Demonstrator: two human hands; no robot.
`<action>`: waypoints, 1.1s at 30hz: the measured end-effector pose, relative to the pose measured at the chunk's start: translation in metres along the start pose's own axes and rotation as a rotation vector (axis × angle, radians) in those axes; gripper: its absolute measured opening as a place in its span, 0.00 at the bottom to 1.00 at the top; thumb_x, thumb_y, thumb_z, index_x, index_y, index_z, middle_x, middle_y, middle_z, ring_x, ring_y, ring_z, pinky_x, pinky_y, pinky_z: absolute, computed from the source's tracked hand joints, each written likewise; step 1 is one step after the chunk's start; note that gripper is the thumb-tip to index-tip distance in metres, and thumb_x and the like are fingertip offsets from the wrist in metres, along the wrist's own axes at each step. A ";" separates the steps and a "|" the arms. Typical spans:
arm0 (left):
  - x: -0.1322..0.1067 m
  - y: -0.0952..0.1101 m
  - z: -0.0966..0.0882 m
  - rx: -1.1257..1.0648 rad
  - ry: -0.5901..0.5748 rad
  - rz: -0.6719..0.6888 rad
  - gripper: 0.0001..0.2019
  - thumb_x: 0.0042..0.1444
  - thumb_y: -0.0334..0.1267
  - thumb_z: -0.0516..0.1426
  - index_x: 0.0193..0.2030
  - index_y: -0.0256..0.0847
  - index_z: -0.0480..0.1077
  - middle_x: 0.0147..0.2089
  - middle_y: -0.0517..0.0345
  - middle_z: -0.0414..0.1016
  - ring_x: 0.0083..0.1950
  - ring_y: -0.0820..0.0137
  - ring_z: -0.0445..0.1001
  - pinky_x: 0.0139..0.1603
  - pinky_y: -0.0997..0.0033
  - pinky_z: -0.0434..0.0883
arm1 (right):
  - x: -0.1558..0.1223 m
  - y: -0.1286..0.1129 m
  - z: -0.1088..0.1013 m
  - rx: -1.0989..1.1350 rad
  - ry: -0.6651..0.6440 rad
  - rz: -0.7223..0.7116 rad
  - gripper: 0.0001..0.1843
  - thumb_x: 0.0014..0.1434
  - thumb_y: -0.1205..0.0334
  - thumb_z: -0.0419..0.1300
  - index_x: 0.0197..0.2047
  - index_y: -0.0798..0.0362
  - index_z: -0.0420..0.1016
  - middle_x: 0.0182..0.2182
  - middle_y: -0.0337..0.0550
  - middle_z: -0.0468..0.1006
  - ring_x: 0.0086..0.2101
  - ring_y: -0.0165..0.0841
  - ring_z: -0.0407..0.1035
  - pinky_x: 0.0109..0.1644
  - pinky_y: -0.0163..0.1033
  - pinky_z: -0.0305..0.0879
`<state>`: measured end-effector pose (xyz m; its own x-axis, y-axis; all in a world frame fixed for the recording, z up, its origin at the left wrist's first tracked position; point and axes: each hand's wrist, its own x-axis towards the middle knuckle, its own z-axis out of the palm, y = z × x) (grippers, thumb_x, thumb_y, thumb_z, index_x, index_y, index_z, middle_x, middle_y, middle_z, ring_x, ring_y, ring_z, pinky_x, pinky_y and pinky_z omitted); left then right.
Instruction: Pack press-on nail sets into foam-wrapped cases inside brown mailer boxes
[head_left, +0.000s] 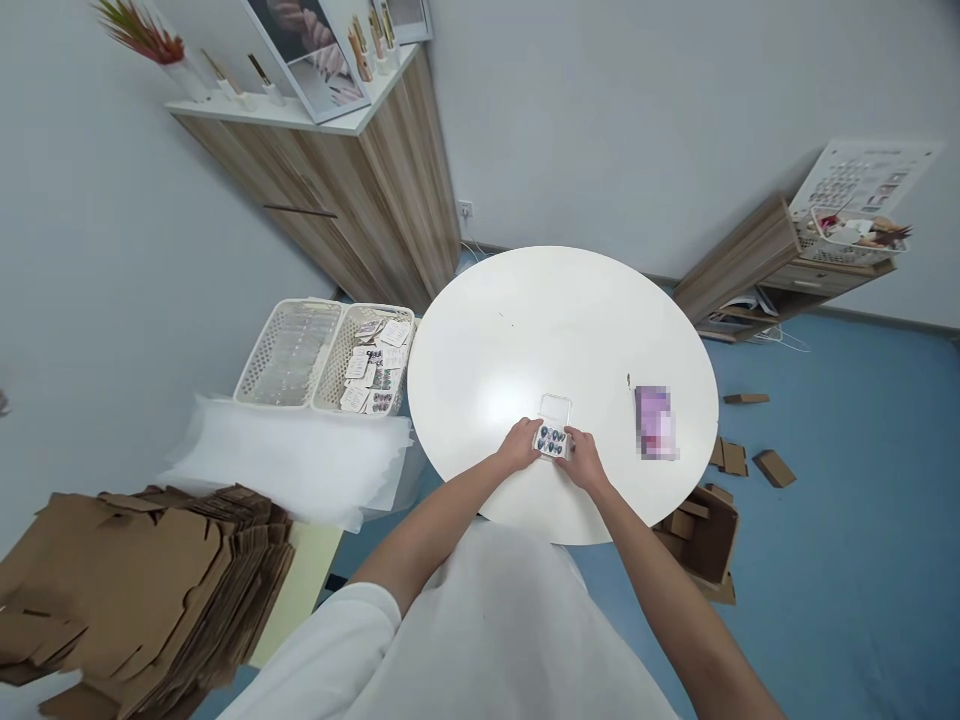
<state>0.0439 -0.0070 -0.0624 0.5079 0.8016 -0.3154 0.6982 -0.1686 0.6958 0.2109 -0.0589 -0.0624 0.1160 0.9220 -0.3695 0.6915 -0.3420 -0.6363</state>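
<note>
A small clear plastic case (553, 453) lies at the near side of the white round table (525, 310), its transparent lid (555, 407) raised on the far side. Inside it sits a card of dark, glossy press-on nails (551, 437) in two rows. My left hand (517, 446) grips the left edge of the case, fingers closed against it. On the opposite edge, my right hand (584, 461) holds the case between thumb and fingers. Fingertips partly cover both sides of the case.
A blurred purple packet (655, 423) lies on the table's right. Left of the table are white baskets (322, 400), one with nail cards, plus foam sheets (285, 450) and flattened cardboard (135, 580). A box of small cartons (716, 545) stands on the floor at right.
</note>
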 end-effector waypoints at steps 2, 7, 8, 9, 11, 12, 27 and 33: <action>0.000 -0.001 0.005 -0.041 -0.007 -0.017 0.29 0.42 0.30 0.57 0.54 0.41 0.56 0.48 0.51 0.63 0.47 0.64 0.65 0.45 0.67 0.64 | 0.000 0.002 0.001 0.012 -0.027 0.011 0.34 0.43 0.67 0.59 0.54 0.50 0.55 0.43 0.46 0.62 0.35 0.32 0.65 0.42 0.39 0.64; -0.003 -0.004 0.010 -0.105 0.006 -0.075 0.28 0.42 0.27 0.56 0.53 0.41 0.57 0.46 0.52 0.64 0.41 0.67 0.67 0.41 0.69 0.65 | 0.004 0.001 0.005 0.035 -0.041 -0.019 0.32 0.43 0.69 0.57 0.53 0.52 0.56 0.42 0.46 0.64 0.30 0.30 0.65 0.39 0.38 0.65; -0.003 -0.006 0.009 -0.105 0.011 -0.083 0.28 0.42 0.27 0.56 0.53 0.41 0.57 0.46 0.52 0.64 0.41 0.68 0.67 0.41 0.70 0.65 | 0.005 -0.001 0.006 0.035 -0.043 -0.028 0.32 0.43 0.70 0.57 0.53 0.53 0.56 0.41 0.46 0.64 0.30 0.29 0.65 0.38 0.38 0.65; -0.004 -0.007 0.007 -0.102 0.013 -0.086 0.28 0.42 0.27 0.56 0.53 0.40 0.58 0.46 0.52 0.63 0.40 0.68 0.67 0.41 0.70 0.65 | 0.007 -0.002 0.008 0.035 -0.044 -0.037 0.32 0.43 0.70 0.57 0.53 0.53 0.56 0.41 0.46 0.65 0.29 0.29 0.65 0.38 0.38 0.65; -0.006 -0.011 0.002 -0.094 0.019 -0.085 0.27 0.42 0.27 0.56 0.53 0.40 0.58 0.46 0.52 0.63 0.40 0.68 0.67 0.41 0.70 0.65 | 0.010 -0.006 0.012 0.035 -0.044 -0.053 0.31 0.42 0.70 0.57 0.53 0.54 0.56 0.41 0.47 0.65 0.29 0.29 0.65 0.38 0.38 0.65; -0.008 -0.014 -0.001 -0.090 0.024 -0.085 0.27 0.42 0.27 0.56 0.53 0.40 0.58 0.46 0.52 0.63 0.40 0.68 0.67 0.41 0.70 0.65 | 0.011 -0.009 0.015 0.037 -0.043 -0.061 0.31 0.42 0.70 0.57 0.53 0.54 0.57 0.41 0.47 0.65 0.29 0.29 0.65 0.38 0.38 0.65; -0.036 -0.080 -0.056 -0.095 0.081 -0.107 0.29 0.44 0.28 0.56 0.55 0.42 0.55 0.45 0.53 0.63 0.38 0.70 0.66 0.40 0.69 0.66 | 0.027 -0.082 0.070 0.012 -0.060 -0.104 0.32 0.42 0.72 0.57 0.53 0.54 0.58 0.40 0.46 0.66 0.30 0.30 0.66 0.37 0.37 0.65; -0.039 -0.092 -0.064 -0.087 0.049 -0.058 0.31 0.44 0.30 0.56 0.57 0.41 0.53 0.46 0.51 0.62 0.37 0.71 0.66 0.39 0.70 0.66 | 0.026 -0.091 0.080 0.007 -0.043 -0.072 0.34 0.42 0.71 0.57 0.55 0.54 0.57 0.42 0.47 0.66 0.31 0.30 0.65 0.39 0.37 0.65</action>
<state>-0.0729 0.0140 -0.0728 0.4415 0.8358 -0.3264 0.6782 -0.0727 0.7312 0.0939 -0.0186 -0.0681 0.0351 0.9355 -0.3517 0.6917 -0.2767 -0.6670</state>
